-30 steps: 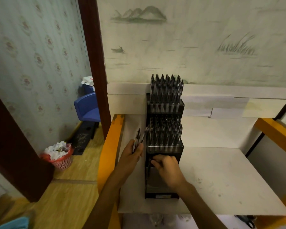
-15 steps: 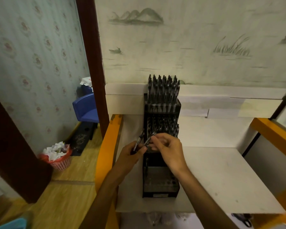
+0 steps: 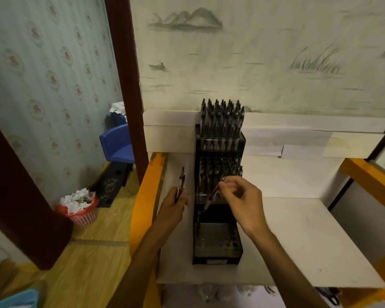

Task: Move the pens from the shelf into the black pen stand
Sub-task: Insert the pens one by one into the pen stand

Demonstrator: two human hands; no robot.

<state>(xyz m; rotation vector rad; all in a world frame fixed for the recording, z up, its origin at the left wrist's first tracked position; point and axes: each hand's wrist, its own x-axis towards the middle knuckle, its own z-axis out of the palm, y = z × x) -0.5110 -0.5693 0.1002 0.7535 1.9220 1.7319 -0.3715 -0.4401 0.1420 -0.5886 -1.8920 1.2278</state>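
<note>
Two hands flank the black pen stand (image 3: pixel 217 241): the right hand (image 3: pixel 242 196) pinches a tilted pen (image 3: pixel 210 197) above it; the left hand (image 3: pixel 175 202) grips another pen (image 3: pixel 181 180) beside it.

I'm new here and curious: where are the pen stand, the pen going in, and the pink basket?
black pen stand (image 3: pixel 217 245), head view, bottom tier's tray.
pen (image 3: pixel 210 197), head view, mid barrel.
pink basket (image 3: pixel 85 217), head view, side wall.

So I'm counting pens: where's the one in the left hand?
In the head view, the pen stands upright in the left hand, left of the black pen stand.
</note>
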